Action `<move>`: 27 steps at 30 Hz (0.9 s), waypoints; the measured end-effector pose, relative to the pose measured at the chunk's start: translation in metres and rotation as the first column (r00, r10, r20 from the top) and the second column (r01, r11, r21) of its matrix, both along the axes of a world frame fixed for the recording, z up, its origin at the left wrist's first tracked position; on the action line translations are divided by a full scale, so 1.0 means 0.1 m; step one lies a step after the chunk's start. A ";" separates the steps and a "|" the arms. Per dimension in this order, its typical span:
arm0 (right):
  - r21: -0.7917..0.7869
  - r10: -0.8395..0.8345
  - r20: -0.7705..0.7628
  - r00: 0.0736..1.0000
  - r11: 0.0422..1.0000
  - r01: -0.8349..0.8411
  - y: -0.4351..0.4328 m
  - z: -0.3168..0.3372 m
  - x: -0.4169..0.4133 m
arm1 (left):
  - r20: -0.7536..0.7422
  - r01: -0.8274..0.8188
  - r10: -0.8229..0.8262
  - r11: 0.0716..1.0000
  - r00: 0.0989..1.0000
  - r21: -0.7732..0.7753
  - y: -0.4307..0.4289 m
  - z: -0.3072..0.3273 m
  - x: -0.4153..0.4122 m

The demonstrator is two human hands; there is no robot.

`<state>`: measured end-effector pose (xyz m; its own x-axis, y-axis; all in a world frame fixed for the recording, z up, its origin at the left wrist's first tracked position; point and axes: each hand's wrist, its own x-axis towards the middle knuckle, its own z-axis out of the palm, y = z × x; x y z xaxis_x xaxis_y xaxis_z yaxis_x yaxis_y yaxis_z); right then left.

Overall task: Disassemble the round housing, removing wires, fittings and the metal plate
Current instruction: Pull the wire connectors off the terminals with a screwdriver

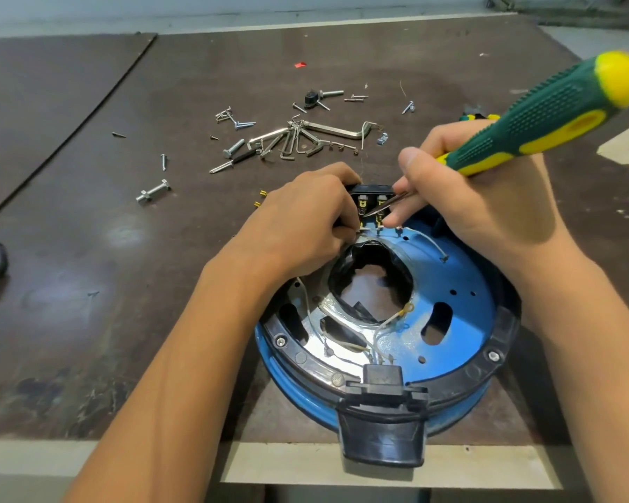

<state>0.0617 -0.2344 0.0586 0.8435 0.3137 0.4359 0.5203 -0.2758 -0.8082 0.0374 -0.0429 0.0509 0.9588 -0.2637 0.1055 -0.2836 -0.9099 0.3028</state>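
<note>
The round housing (451, 314) lies flat on the desk (88, 219), open face up, directly below both hands and close to the desk's near edge. Its black terminal block (373, 197) sits on the far side, between the hands, and a black fitting (382, 433) on the opposite side overhangs the desk edge toward the person.

The left hand (305, 219) has its fingers curled tight at the foot of the terminal block and seems to pinch a white wire (364, 231) there, though the fingertips hide the contact. The right hand (480, 197) grips a green and yellow screwdriver (545, 114). Its long axis runs from the handle, high and right of that hand, down and left to the tip, which rests against the terminal block.

Inside the housing, below the left wrist, a shiny metal plate (336, 303) carries more wires (389, 323), and a torn black-edged hole opens at the centre.

Beyond the hands lie hex keys (298, 139) and scattered screws, and a bolt (153, 192) sits left of the left hand.
</note>
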 end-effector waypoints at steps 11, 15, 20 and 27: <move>0.159 -0.081 -0.180 0.980 0.981 0.111 -0.02 -0.02 0.05 | -0.007 0.002 -0.001 1.000 1.000 0.007 -0.01 0.02 0.00; 0.205 -0.092 -0.198 0.976 0.970 0.133 -0.04 -0.02 0.07 | -0.008 0.000 0.000 1.000 1.000 0.001 -0.02 0.02 0.00; 0.327 -0.057 -0.286 0.957 0.933 0.153 -0.04 -0.04 0.09 | -0.006 -0.001 0.001 1.000 1.000 0.001 -0.01 0.03 -0.02; 0.352 -0.075 -0.344 0.936 0.914 0.203 -0.04 -0.07 0.17 | -0.014 0.003 -0.003 1.000 1.000 -0.004 -0.01 0.03 -0.02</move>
<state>0.0784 -0.2384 0.0514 0.9786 0.0489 0.1999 0.1986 0.0319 -0.9796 0.0359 -0.0434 0.0541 0.9595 -0.2659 0.0928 -0.2816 -0.9078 0.3107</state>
